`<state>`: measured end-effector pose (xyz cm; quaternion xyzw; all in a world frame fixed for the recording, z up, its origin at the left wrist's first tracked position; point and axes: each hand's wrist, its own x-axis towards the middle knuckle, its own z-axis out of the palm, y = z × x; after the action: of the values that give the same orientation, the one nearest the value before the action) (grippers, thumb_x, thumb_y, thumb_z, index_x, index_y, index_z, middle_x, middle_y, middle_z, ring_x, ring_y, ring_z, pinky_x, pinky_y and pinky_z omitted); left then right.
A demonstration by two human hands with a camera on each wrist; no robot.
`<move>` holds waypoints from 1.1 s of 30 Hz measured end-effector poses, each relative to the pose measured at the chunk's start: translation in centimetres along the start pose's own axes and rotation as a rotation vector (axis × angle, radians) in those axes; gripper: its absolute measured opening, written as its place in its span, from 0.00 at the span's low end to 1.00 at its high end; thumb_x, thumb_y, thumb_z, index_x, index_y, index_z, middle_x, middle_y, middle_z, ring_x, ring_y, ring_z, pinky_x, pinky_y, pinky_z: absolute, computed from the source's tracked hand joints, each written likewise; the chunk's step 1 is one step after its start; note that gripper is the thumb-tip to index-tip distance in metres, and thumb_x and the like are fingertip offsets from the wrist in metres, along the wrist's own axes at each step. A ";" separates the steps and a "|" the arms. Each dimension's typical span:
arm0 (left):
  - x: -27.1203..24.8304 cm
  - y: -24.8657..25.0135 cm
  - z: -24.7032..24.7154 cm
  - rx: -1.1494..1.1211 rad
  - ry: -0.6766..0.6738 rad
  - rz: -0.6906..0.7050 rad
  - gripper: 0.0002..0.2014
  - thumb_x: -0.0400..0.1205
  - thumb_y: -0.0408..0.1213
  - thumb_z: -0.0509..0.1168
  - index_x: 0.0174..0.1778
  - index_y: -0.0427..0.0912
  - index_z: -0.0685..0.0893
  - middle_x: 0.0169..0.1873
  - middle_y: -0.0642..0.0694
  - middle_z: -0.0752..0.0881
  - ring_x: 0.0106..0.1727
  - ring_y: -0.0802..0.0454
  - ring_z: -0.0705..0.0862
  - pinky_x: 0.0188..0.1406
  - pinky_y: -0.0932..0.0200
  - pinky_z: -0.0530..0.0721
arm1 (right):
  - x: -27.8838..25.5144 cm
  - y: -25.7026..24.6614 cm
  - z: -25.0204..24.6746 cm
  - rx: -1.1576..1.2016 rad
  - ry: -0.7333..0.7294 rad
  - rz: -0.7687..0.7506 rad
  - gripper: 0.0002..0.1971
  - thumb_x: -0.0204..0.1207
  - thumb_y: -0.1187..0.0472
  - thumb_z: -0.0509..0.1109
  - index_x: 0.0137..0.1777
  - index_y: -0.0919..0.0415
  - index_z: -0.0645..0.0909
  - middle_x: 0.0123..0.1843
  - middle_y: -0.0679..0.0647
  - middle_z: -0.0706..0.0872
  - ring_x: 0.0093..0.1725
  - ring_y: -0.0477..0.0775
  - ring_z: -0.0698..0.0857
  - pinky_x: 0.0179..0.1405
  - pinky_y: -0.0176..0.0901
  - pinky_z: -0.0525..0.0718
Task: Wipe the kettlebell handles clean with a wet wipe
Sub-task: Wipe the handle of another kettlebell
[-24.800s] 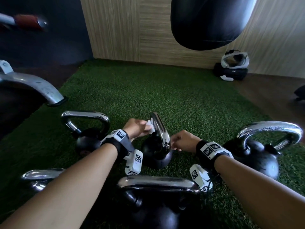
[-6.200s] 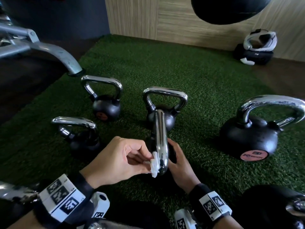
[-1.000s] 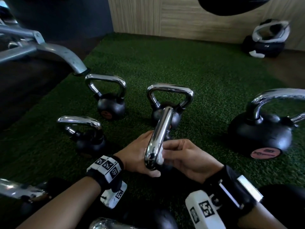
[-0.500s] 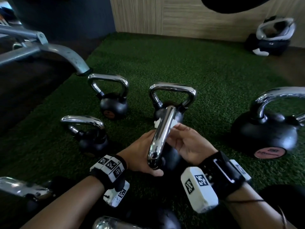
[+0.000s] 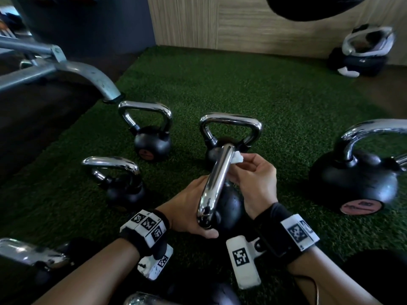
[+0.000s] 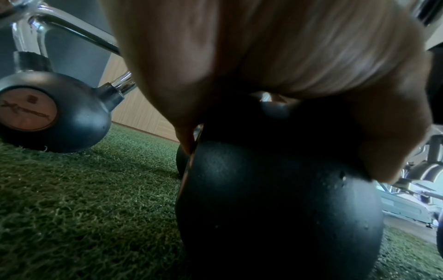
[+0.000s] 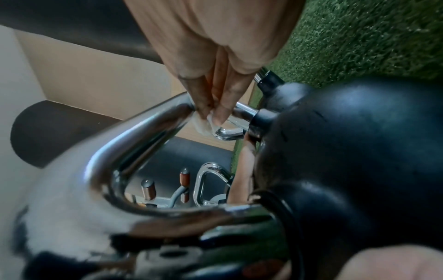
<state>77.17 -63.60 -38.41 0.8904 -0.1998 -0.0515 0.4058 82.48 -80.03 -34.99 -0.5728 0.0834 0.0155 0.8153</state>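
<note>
A black kettlebell (image 5: 231, 205) stands on the green turf, its chrome handle (image 5: 217, 181) pointing away from me. My left hand (image 5: 191, 208) grips it from the left at the near end, thumb under the handle's bend. In the left wrist view the left hand (image 6: 263, 47) curls over the top of the black ball (image 6: 275, 208). My right hand (image 5: 244, 166) pinches a crumpled white wet wipe (image 5: 237, 158) against the far end of the handle. The right wrist view shows the fingertips (image 7: 223, 106) squeezing the wipe (image 7: 203, 126) beside the handle's bend (image 7: 134, 136).
Other kettlebells stand around: one right behind (image 5: 229, 128), two at the left (image 5: 152, 139) (image 5: 119, 181), a large one at the right (image 5: 356, 183). A grey machine leg (image 5: 88, 75) reaches onto the turf at the left. Headgear (image 5: 363, 53) lies by the back wall.
My right hand has slid the wipe along the handle from its near half up to the far end. My left hand keeps the same grip.
</note>
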 end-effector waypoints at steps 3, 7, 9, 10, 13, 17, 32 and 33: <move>0.1 -0.1 0.0 -0.006 0.012 -0.001 0.45 0.57 0.59 0.79 0.67 0.72 0.62 0.69 0.71 0.64 0.77 0.59 0.68 0.74 0.84 0.58 | 0.1 0.4 0.3 -0.100 0.072 -0.061 0.10 0.72 0.81 0.77 0.46 0.67 0.86 0.39 0.61 0.93 0.31 0.50 0.92 0.30 0.37 0.88; 0.2 -0.2 -0.1 -0.004 -0.012 -0.062 0.47 0.58 0.45 0.86 0.64 0.70 0.62 0.66 0.72 0.65 0.76 0.57 0.70 0.76 0.76 0.66 | 0.4 0.3 0.3 -0.336 0.141 -0.143 0.08 0.71 0.73 0.81 0.43 0.61 0.88 0.33 0.50 0.90 0.24 0.34 0.86 0.25 0.25 0.81; 0.3 -0.1 -0.2 -0.008 -0.026 -0.087 0.50 0.57 0.42 0.88 0.64 0.71 0.61 0.65 0.72 0.65 0.75 0.56 0.71 0.76 0.66 0.71 | 0.4 0.5 0.4 -0.441 0.145 -0.161 0.07 0.68 0.67 0.84 0.41 0.61 0.88 0.29 0.45 0.87 0.20 0.30 0.82 0.22 0.21 0.76; 0.3 0.0 -0.2 -0.008 -0.025 -0.086 0.50 0.57 0.44 0.87 0.64 0.72 0.60 0.65 0.72 0.65 0.74 0.56 0.71 0.74 0.66 0.72 | 0.4 0.6 0.5 -0.468 0.148 -0.163 0.07 0.68 0.65 0.85 0.40 0.61 0.88 0.27 0.44 0.86 0.19 0.30 0.81 0.21 0.20 0.75; 0.1 0.0 -0.1 -0.055 -0.036 -0.071 0.47 0.55 0.56 0.82 0.65 0.71 0.60 0.66 0.70 0.67 0.72 0.55 0.74 0.68 0.66 0.76 | 0.7 0.7 0.7 -0.523 0.162 -0.174 0.08 0.68 0.64 0.85 0.38 0.62 0.87 0.26 0.44 0.85 0.19 0.31 0.80 0.19 0.21 0.73; 0.1 0.2 -0.3 -0.035 -0.048 -0.072 0.46 0.53 0.63 0.76 0.65 0.72 0.59 0.65 0.72 0.64 0.73 0.57 0.72 0.71 0.70 0.73 | 1.2 1.2 0.9 -0.686 0.161 -0.187 0.07 0.67 0.60 0.82 0.35 0.57 0.86 0.26 0.43 0.84 0.23 0.36 0.79 0.24 0.19 0.74; 6.4 -1.8 -6.5 0.069 -0.316 -0.196 0.43 0.78 0.10 0.60 0.85 0.53 0.65 0.81 0.48 0.75 0.82 0.48 0.75 0.76 0.59 0.79 | -3.2 -0.6 -2.3 -0.661 -0.638 0.144 0.17 0.70 0.76 0.68 0.57 0.64 0.84 0.45 0.65 0.92 0.36 0.56 0.88 0.31 0.46 0.88; 7.1 -1.4 -7.2 0.080 -0.239 -0.163 0.45 0.78 0.11 0.61 0.86 0.55 0.64 0.83 0.50 0.72 0.81 0.51 0.75 0.71 0.68 0.80 | -3.3 -1.0 -2.2 -0.642 -0.696 0.146 0.18 0.66 0.74 0.69 0.57 0.64 0.85 0.42 0.63 0.90 0.35 0.54 0.87 0.30 0.43 0.86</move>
<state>85.93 -60.58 -34.18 0.9066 -0.1754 -0.1819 0.3379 79.10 -82.16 -34.27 -0.7491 -0.1634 0.2883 0.5737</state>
